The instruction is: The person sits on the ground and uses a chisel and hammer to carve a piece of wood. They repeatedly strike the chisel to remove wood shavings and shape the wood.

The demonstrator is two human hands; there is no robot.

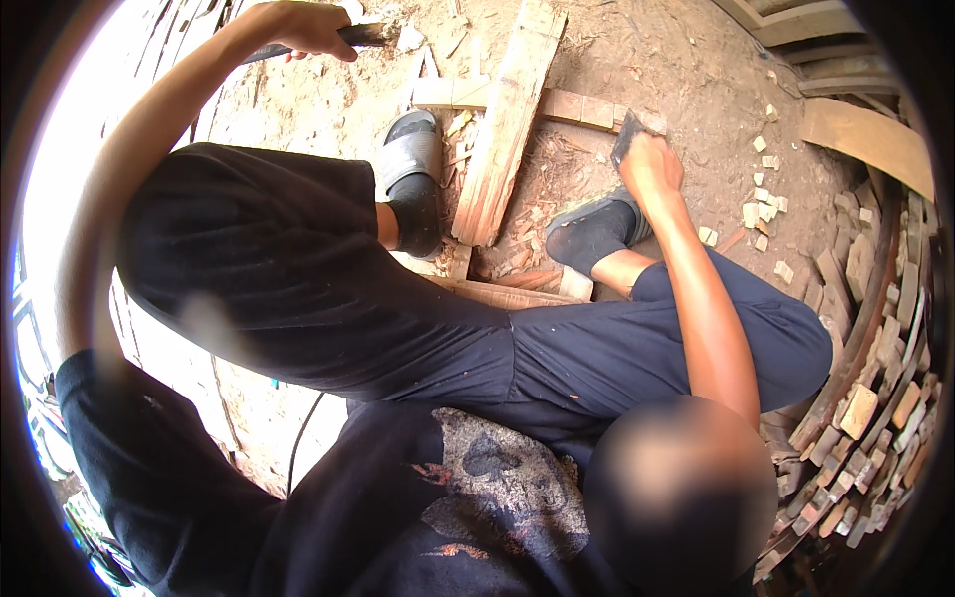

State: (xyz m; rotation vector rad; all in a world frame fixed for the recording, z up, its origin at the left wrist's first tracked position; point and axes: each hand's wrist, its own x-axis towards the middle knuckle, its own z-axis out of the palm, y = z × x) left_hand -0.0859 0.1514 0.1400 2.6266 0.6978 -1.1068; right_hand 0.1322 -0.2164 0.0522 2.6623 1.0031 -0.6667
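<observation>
Wood strip [582, 107] is on the dirt floor [711, 60], running crosswise to a thick plank [512, 114] that seems to lie over it, and our feet are on either side: left sandal [411, 157], right sandal [600, 211]. Our right hand [654, 166] is wrapped round a dark, flat blade-like piece [625, 141] right by the strip's right-hand end — we can't tell if its edge touches the wood. Our left hand [310, 28] is well apart at upper left, fingers curled round a dark bar-shaped tool [368, 35].

So what could bite us? Mostly the right foot, we reckon. It's just below that blade, so if the edge skids off the wood it could go for our toes, and a sock isn't much armour. If we bring the bar over and hit off-centre, our right knuckles could cop it. The strip's end pokes out past the plank with no clamp we can spot — a hard knock might twist it. Those small wooden blocks [764, 211] could also roll under a shifting foot.
</observation>
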